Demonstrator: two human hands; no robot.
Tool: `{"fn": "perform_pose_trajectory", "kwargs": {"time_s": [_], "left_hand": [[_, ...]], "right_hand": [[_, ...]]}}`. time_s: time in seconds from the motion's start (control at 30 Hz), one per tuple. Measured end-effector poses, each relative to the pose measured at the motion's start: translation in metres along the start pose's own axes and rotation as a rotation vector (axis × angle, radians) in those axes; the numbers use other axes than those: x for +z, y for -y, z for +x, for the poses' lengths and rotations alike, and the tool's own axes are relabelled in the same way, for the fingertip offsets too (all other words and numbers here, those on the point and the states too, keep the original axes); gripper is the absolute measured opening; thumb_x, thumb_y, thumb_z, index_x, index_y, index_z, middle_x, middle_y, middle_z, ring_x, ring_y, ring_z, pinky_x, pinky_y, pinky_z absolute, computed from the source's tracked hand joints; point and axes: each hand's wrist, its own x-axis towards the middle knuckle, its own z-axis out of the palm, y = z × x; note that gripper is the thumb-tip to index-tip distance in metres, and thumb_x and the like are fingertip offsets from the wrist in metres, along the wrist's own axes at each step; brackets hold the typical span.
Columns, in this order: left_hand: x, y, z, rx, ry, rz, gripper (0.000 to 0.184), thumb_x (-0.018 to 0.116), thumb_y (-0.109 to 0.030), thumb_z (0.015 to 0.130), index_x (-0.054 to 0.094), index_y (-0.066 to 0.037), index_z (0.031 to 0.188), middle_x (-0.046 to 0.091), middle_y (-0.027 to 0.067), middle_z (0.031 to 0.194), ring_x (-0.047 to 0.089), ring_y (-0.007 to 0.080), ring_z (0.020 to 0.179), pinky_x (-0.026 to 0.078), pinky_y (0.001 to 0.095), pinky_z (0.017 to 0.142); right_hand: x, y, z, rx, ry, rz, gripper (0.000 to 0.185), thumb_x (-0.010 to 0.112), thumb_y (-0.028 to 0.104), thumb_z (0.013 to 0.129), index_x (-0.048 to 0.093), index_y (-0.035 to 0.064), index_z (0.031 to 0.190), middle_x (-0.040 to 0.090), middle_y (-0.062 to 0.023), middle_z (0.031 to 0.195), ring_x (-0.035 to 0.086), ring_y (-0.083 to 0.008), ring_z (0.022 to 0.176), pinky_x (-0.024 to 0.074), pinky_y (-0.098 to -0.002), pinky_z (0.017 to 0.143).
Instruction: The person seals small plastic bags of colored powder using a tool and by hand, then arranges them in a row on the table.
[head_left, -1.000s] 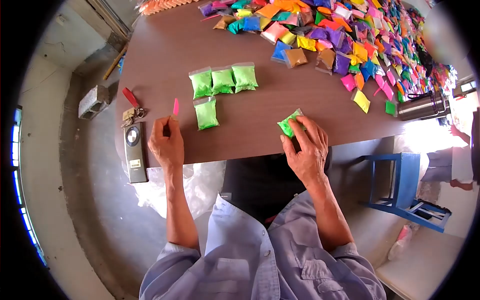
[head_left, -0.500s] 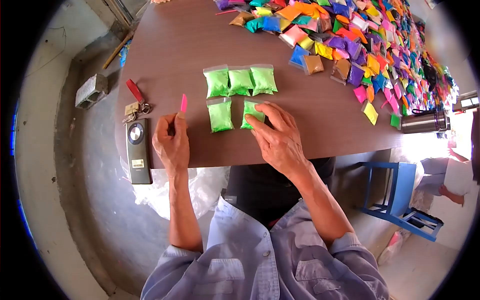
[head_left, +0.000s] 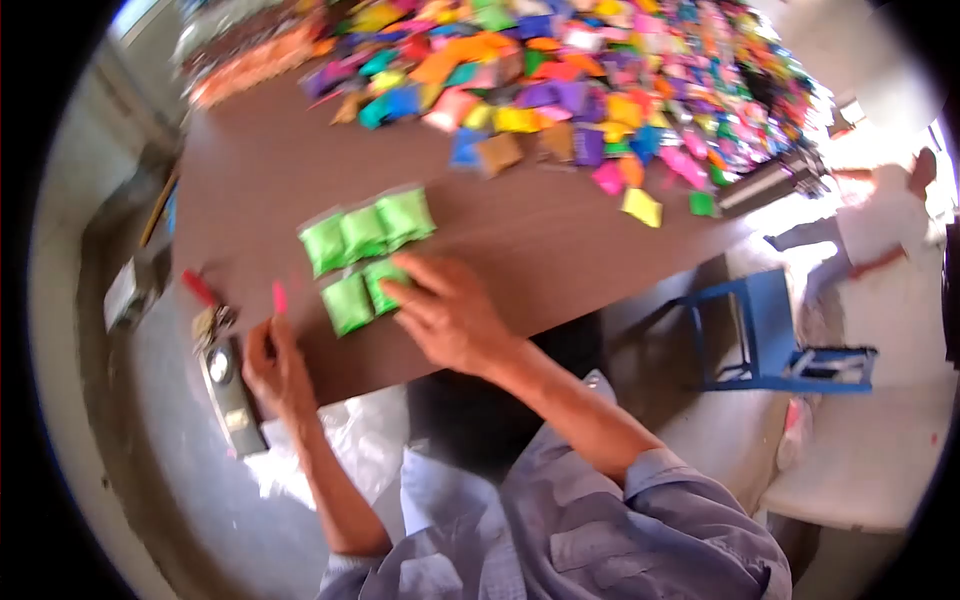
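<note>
My left hand [head_left: 280,370] is closed near the table's front edge, pinching a thin pink strip [head_left: 280,297] that points away from me. My right hand [head_left: 450,315] has its fingertips on a small clear packet with bright green filling [head_left: 383,283]; part of the packet is hidden under them. Just left of it lies another green packet [head_left: 347,304]. Behind these two, three more green packets [head_left: 363,233] lie side by side in a row. The view is blurred by motion.
A large heap of multicoloured packets [head_left: 570,95] covers the back of the brown table [head_left: 250,170]. A metal flask [head_left: 765,185] lies at the right; a phone [head_left: 232,400] and keys [head_left: 212,322] lie at the left. Beyond a blue stool [head_left: 765,320] is another person [head_left: 870,215].
The camera view has turned and shifted, so the table appears tilted. The packet under my right hand now sits closer to its left neighbour. My left hand still pinches the pink strip.
</note>
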Motion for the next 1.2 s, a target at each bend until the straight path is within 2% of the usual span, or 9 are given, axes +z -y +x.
{"fn": "perform_pose_trajectory", "kwargs": {"time_s": [0.13,0.4,0.5,0.57,0.73,0.87,1.03,1.07,1.2], "left_hand": [[0.0,-0.003,0.0,-0.046,0.034,-0.004,0.029,0.064,-0.027,0.104,0.066,-0.001,0.091,0.053,-0.0012,0.073,0.042,0.0062,0.061,0.034,0.0263,0.053],[0.0,0.006,0.0,0.025,0.049,0.003,0.03,0.064,-0.03,0.104,0.067,-0.001,0.097,0.053,-0.0002,0.074,0.041,0.0078,0.059,0.034,0.0273,0.052],[-0.001,0.001,-0.002,0.013,0.048,0.015,0.03,0.063,-0.031,0.105,0.067,-0.001,0.098,0.053,-0.0001,0.074,0.042,0.0081,0.059,0.035,0.0275,0.052],[-0.004,0.022,0.005,0.12,0.08,0.02,0.031,0.063,-0.031,0.105,0.068,-0.001,0.099,0.053,0.0006,0.076,0.043,0.0091,0.063,0.037,0.0281,0.054],[-0.003,0.04,0.012,0.158,0.059,0.089,0.039,0.062,-0.037,0.105,0.068,0.001,0.105,0.058,0.0075,0.081,0.049,0.0156,0.067,0.041,0.0333,0.055],[-0.001,0.034,0.012,0.119,0.098,0.076,0.033,0.061,-0.029,0.106,0.065,0.003,0.099,0.057,0.0097,0.078,0.051,0.0176,0.066,0.044,0.0342,0.058],[0.007,0.057,0.019,0.254,0.043,0.198,0.022,0.074,-0.025,0.099,0.076,-0.008,0.113,0.077,0.0113,0.106,0.074,0.0243,0.096,0.061,0.0365,0.085],[0.01,0.064,0.019,0.283,0.009,0.002,0.022,0.073,-0.025,0.099,0.077,-0.007,0.111,0.077,0.0067,0.103,0.074,0.0204,0.092,0.061,0.0359,0.084],[-0.004,0.01,-0.001,0.232,0.055,0.003,0.025,0.074,-0.021,0.098,0.074,-0.004,0.117,0.076,0.0077,0.109,0.073,0.0211,0.098,0.06,0.0354,0.087]], "right_hand": [[-0.023,-0.005,-0.021,0.05,-0.028,-0.019,0.035,0.074,0.017,0.092,0.069,0.0085,0.125,0.06,-0.011,0.136,0.061,-0.0312,0.121,0.0487,-0.0462,0.102],[-0.088,-0.065,-0.1,0.306,-0.299,-0.155,0.029,0.072,0.013,0.091,0.07,0.0052,0.12,0.069,-0.0119,0.122,0.064,-0.0327,0.117,0.0488,-0.047,0.105],[-0.093,-0.064,-0.107,0.198,-0.323,-0.282,0.03,0.072,0.013,0.09,0.07,0.0041,0.119,0.068,-0.0122,0.122,0.064,-0.0329,0.117,0.049,-0.0471,0.105],[-0.091,-0.061,-0.106,0.214,-0.338,-0.274,0.033,0.069,0.012,0.09,0.068,0.0042,0.122,0.066,-0.0125,0.124,0.062,-0.033,0.118,0.0479,-0.0472,0.106],[-0.088,-0.059,-0.113,0.243,-0.302,-0.298,0.036,0.065,0.015,0.093,0.064,0.0055,0.128,0.062,-0.0115,0.132,0.059,-0.0308,0.124,0.0439,-0.0472,0.111],[-0.087,-0.059,-0.113,0.249,-0.297,-0.316,0.035,0.063,0.016,0.094,0.063,0.0055,0.128,0.06,-0.0114,0.133,0.056,-0.0305,0.128,0.0416,-0.0469,0.113],[-0.086,-0.056,-0.112,0.265,-0.265,-0.327,0.037,0.064,0.013,0.092,0.065,0.0048,0.128,0.061,-0.0117,0.134,0.057,-0.0303,0.127,0.0414,-0.0468,0.114],[-0.085,-0.056,-0.113,0.268,-0.264,-0.337,0.037,0.064,0.013,0.092,0.065,0.0048,0.128,0.061,-0.0117,0.134,0.057,-0.0303,0.127,0.0414,-0.0468,0.114],[-0.083,-0.06,-0.112,0.261,-0.237,-0.365,0.037,0.062,0.015,0.094,0.062,0.0063,0.13,0.058,-0.0106,0.135,0.054,-0.03,0.129,0.0386,-0.0457,0.115]]}}
